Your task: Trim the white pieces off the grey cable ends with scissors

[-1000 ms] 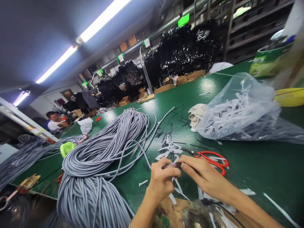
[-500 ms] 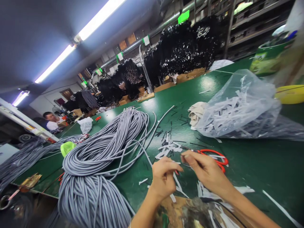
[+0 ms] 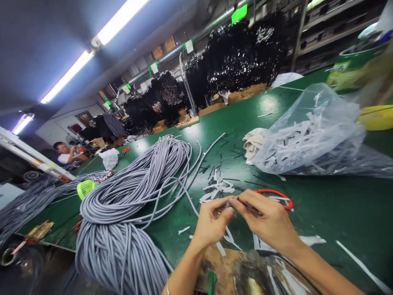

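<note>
My left hand [image 3: 213, 219] is closed in a pinch. A grey cable from the coil runs up to it and passes out of sight behind its fingers, and a small grey bit shows at the thumb tip. My right hand [image 3: 267, 219] is closed too, fingertips meeting the left ones around something small and dark. Just beyond the right hand lie red-handled scissors [image 3: 290, 201], partly covered by it. Next to my left forearm is the big coil of grey cable [image 3: 138, 176]. White strips [image 3: 217, 188] and short black offcuts lie beyond my hands.
A clear plastic bag of white strips [image 3: 307, 143] stands at right beside a beige cloth [image 3: 253, 143]. A green fan-like item [image 3: 86, 188] touches the coil. A stained board [image 3: 224, 266] lies below my hands. Another person [image 3: 64, 153] sits far left.
My hands have come together, fingertips now touching where a gap was before. The left fingers have curled into a pinch. The view has shifted slightly.
</note>
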Demonstrator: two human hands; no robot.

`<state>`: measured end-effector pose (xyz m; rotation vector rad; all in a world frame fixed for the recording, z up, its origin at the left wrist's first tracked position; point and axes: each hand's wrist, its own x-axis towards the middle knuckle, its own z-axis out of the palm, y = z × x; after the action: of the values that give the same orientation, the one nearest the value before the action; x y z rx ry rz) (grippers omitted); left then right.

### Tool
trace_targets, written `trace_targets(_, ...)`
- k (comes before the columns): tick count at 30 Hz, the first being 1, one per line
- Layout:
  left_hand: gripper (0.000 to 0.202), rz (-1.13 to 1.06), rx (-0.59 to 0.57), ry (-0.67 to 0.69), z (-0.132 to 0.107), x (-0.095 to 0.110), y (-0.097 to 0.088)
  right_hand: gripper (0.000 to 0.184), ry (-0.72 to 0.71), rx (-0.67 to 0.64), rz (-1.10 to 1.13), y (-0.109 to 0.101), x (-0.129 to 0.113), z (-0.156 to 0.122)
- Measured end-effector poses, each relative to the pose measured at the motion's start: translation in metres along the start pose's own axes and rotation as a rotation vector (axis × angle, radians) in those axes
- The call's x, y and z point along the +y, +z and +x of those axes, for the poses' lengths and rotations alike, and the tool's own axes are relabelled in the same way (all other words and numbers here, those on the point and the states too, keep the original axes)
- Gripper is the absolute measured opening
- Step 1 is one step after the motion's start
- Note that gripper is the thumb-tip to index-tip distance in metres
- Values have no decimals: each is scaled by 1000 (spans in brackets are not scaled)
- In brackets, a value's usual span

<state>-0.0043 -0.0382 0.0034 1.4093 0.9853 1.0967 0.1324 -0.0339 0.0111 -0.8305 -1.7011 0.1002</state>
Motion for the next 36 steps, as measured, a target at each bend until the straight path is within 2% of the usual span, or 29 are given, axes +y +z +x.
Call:
trace_targets(5,69,-67,105,-52,2,4,5,21,15,-12,54,4,0,-3)
trace_targets(9,55,-183,294,-48,3,4,10,23,78,-53,130,7,-2,-4)
trace_targets(12,46,-288,365,-97,4,5,11,25,195,-113,175,8,-2,-4)
trace_targets(15,45,-407,386,-181,5,8,10,28,322,-158,193,8,0,-5)
trace_targets(19,54,-454,374,-248,8,13,8,33,395,-165,182,9,3,-6)
trace_targets(25,58,-392,428,-206,10,10,8,32,492,-174,198,13,6,-9)
trace_targets(27,57,-425,404,-200,11,10,8,31,559,-171,239,15,8,-8)
trace_targets(30,51,-463,305,-214,10,10,6,34,656,-158,313,17,13,-6)
trace_targets(33,53,-441,239,-225,10,11,4,34,675,-149,308,18,14,-5)
trace_targets(36,52,-407,317,-224,10,10,5,31,619,-176,264,18,10,-5)
